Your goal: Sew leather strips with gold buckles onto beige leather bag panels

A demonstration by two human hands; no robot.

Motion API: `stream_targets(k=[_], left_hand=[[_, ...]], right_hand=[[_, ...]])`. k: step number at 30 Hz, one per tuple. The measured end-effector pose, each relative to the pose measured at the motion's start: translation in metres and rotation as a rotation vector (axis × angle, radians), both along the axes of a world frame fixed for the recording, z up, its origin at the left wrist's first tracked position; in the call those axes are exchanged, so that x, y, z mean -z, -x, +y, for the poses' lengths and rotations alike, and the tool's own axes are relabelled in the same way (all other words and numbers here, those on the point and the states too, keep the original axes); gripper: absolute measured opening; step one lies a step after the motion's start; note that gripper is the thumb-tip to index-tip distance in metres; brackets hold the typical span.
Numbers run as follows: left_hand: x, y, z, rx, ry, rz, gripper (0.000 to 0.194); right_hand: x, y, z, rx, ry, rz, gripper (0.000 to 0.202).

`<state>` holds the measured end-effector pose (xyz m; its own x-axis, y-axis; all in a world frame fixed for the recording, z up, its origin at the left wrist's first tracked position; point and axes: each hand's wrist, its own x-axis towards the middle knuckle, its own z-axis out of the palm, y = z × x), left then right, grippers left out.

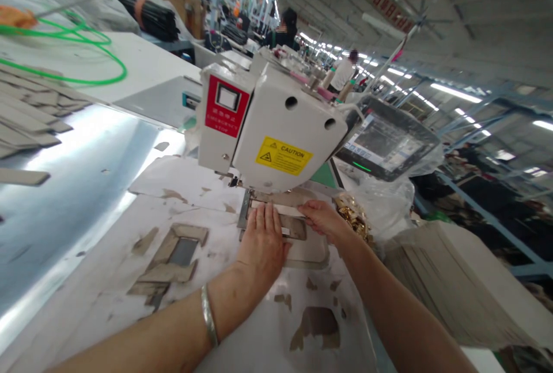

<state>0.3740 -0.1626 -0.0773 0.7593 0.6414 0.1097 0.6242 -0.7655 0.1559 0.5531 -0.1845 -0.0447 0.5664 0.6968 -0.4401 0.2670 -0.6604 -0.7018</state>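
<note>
My left hand (264, 241) lies flat, fingers stretched forward, on a pale strip (285, 210) within a framed jig. My right hand (322, 218) pinches the right end of that same strip between thumb and fingers. Beneath both hands is a beige panel with rounded corners (306, 255). A grey metal frame (244, 211) shows at the left side of the strip. Right above stands the white head of a sewing machine (285, 125) with a yellow caution label. Part of the strip is hidden under my left fingers.
Gold-coloured metal pieces (355, 216) lie in clear plastic by my right forearm. A tall stack of beige panels (458, 281) stands at the right. A control screen (386, 139) sits behind. Beige strips (30, 108) lie at the far left, near a green cord (103, 80).
</note>
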Motion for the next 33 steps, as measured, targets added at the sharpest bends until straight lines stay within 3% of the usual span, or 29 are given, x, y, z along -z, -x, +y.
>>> stream_targets(k=[7,11,14,17,21,23,27,33], left_hand=[[0.000,-0.003,0.002,-0.041,-0.010,0.002,0.073],[0.000,-0.002,-0.004,-0.037,-0.027,-0.010,0.067],[-0.002,0.000,-0.007,0.015,-0.053,-0.021,0.055],[-0.004,0.001,-0.003,0.104,-0.066,-0.047,0.047],[-0.004,0.002,0.006,0.063,-0.084,-0.108,0.057],[-0.003,0.000,0.007,0.081,-0.143,-0.185,0.059],[0.004,-0.005,-0.003,0.264,-0.334,-0.376,0.047],[0.010,-0.006,-0.011,0.353,-0.395,-0.385,0.043]], right_hand=[[0.021,-0.018,0.001,-0.234,-0.075,-0.320,0.022],[0.019,-0.019,0.003,-0.328,-0.108,-0.373,0.022],[0.005,-0.015,0.005,-0.311,-0.073,-0.276,0.021],[-0.015,-0.017,0.003,-0.216,-0.028,0.016,0.028],[-0.033,-0.031,-0.017,-0.186,-0.104,0.359,0.046],[-0.033,-0.037,-0.032,-0.189,-0.149,0.412,0.049],[-0.022,-0.035,-0.059,-0.176,-0.143,0.405,0.051],[-0.015,-0.028,-0.072,-0.160,-0.123,0.356,0.052]])
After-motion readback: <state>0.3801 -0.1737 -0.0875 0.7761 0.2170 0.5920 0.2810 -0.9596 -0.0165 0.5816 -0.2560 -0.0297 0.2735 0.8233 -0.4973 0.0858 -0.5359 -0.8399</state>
